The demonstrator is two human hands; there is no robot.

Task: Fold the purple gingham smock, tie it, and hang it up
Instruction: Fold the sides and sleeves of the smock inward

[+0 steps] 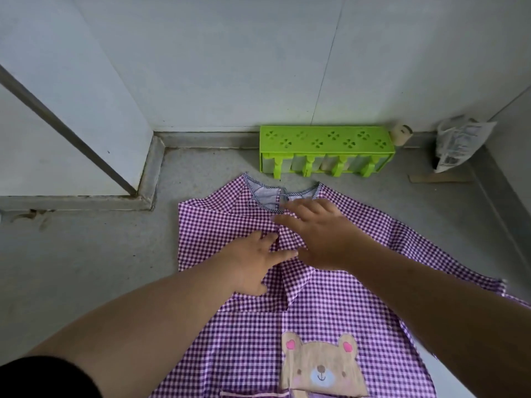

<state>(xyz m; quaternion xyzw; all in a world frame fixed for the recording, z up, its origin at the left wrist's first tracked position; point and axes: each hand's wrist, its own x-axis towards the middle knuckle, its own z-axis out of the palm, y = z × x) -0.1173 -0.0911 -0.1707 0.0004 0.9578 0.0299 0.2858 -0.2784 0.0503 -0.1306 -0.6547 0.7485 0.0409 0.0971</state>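
Lying flat, the smock (330, 305) sits under both pressing hands.

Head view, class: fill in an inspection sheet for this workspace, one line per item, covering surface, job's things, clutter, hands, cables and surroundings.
Surface: grey floor, stained at left.
Job's things: smock spread flat, left side folded in, bear patch up.
Clutter: green rack, small roll, plastic bag, cardboard strip.
Hands: left hand and right hand press flat on the smock, fingers straight.
Cables: nothing seen.
Surroundings: pale wall panels, skirting along the base.
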